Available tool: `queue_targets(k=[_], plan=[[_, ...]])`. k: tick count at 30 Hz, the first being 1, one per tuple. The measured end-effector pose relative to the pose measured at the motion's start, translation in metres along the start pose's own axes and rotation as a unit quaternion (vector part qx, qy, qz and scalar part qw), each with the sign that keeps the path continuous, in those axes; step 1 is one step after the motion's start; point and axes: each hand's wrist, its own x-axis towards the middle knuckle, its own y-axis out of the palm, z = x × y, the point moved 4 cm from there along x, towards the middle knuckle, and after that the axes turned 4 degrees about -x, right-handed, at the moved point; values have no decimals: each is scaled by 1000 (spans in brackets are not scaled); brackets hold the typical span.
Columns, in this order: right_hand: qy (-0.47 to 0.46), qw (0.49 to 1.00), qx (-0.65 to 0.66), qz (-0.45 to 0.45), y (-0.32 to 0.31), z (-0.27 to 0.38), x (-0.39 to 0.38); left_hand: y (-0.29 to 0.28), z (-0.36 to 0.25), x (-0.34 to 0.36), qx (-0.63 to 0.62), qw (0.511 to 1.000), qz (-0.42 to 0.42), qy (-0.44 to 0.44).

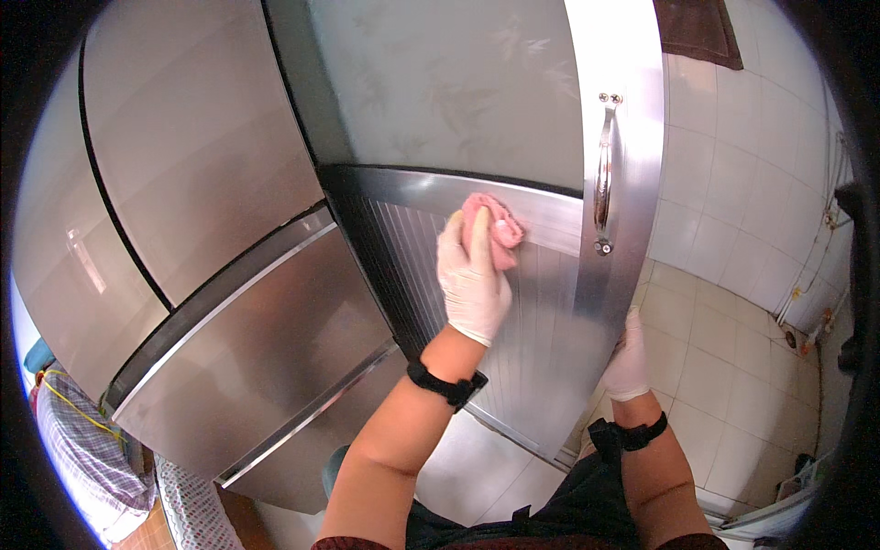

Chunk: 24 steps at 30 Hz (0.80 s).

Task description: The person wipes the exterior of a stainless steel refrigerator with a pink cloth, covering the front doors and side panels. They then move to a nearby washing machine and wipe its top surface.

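My left hand (473, 289), in a white glove, presses a folded pink cloth (495, 234) against the metal rail across the middle of a door (541, 312). The fingers are bent over the cloth. Frosted glass (449, 87) fills the door above the rail, and a ribbed metal panel lies below it. A shiny curved handle (603, 179) is screwed to the door's wide right stile, up and to the right of the cloth. My right hand (627, 362), also gloved, grips the door's right edge lower down; some of its fingers are hidden behind it.
A large steel-coloured refrigerator (211, 348) stands close on the left. Beyond the door lies a tiled room with a white tile wall (710, 174), a brown towel (701, 32) and pipes (807, 266) at the right. Checked fabric (92, 449) hangs at the lower left.
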Motion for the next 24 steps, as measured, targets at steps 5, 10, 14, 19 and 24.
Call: queue_targets(k=[5, 10, 14, 19, 24], plan=[[4, 1000, 8, 3, -4, -3, 0, -6, 97, 15, 74, 986, -35, -142], [34, 996, 82, -12, -7, -11, 0, -15, 203, 35, 125, 916, 39, -378], [17, 999, 29, -30, -14, -16, 1, -12, 222, 39, 27, 860, 47, -507], [-11, 999, -25, -27, -16, -18, 3, -13, 188, 23, -42, 860, 95, -500], [3, 1000, 15, 1, -12, -15, 2, -2, 115, -13, 57, 936, 151, -312]])
